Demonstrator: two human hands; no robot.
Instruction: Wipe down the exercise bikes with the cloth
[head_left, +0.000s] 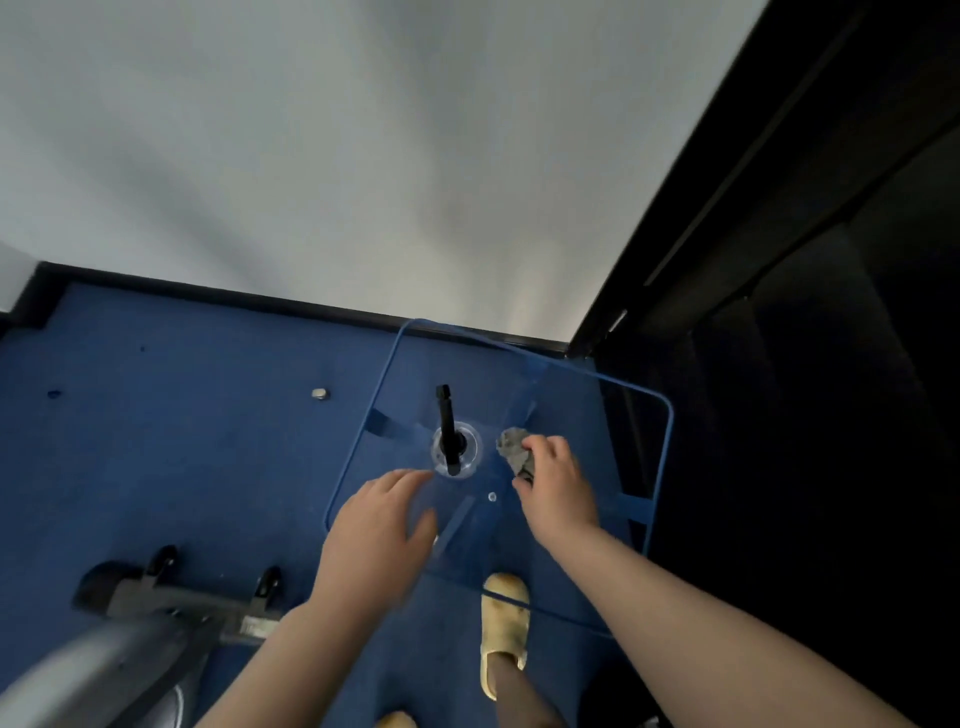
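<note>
Fingers (535, 449) of the right hand (558, 483) curled tight round a crumpled grey cloth (511, 452), pressed to a clear glass surface (618, 415) just right of its round central fitting (457, 449). Fingers (410, 480) of the left hand (374, 535) loosely spread and holding nothing, laid flat on the glass near its front edge, tips just short of the same fitting. Both forearms bare, reaching in from the bottom of the view. Black post (445, 426) seen through the fitting, running down under the pane to the blue carpet (182, 441). Blue-tinted rounded rim of the pane visible against the carpet and the dark opening (831, 415) at right. Yellow slipper (504, 629) planted on the carpet under the near edge of the glass, a second one (397, 719) barely in view at the bottom. Exercise bike (171, 603) at lower left, well apart from the cloth: grey base bar with two small black wheels, and a blurred grey frame tube rising toward the camera. Small metal cylinder (320, 393) lying on the carpet beyond the bike. Pale wall (363, 156) with a black skirting strip behind
</note>
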